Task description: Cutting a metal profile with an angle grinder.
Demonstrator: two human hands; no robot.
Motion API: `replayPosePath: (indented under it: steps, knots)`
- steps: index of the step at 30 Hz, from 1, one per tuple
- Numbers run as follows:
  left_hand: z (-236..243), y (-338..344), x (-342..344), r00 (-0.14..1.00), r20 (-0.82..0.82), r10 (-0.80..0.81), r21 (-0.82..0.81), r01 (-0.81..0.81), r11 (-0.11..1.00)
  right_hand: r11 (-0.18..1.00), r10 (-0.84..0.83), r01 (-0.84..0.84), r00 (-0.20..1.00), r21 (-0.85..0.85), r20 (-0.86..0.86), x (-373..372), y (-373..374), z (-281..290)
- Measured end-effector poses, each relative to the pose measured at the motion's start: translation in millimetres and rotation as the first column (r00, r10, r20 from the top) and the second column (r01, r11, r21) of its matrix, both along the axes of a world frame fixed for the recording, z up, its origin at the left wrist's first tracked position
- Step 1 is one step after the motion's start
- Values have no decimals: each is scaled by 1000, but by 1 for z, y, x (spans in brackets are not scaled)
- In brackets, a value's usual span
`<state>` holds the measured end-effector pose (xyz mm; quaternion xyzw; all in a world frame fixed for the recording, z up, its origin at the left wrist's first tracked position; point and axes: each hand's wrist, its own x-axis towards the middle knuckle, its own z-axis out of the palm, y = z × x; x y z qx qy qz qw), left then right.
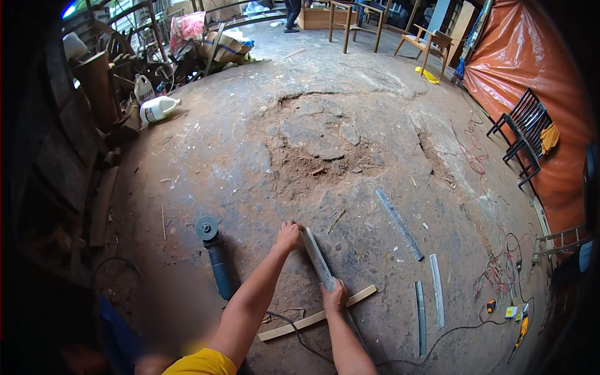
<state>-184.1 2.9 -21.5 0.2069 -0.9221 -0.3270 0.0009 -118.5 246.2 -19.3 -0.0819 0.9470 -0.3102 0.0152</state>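
A long grey metal channel (317,259) slants across the floor in front of me, above a pale wooden strip (272,335). My left hand (289,236) is closed around its far end. Closer to me, my right hand (335,295) grips the same channel near where it crosses the wood. Beyond my right hand the channel seems to run on toward me, partly hidden by my forearm. To the left of my left arm lies an angle grinder (219,265) with its disc (206,228) pointing away from me.
Metal strips (400,225) lie at the right, near a black cable (465,328) and tangled wires (503,262). A yellow tool (522,331) lies far right. Broken concrete (319,144) roughens the floor ahead. A blurred person (178,306) is at lower left. Farther off are jugs (159,109) and chairs (428,47).
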Motion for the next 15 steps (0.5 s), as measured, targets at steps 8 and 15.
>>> replayPosePath:
  steps: [8,15]
  knots:
    - [-8,3,7,994,-86,61,-55,-66,996,1000,15,-15,1000,-1,5,8,-5,-3]
    - [234,47,59,536,-796,281,449,213,868,999,-19,16,998,-38,-68,1,9,-16]
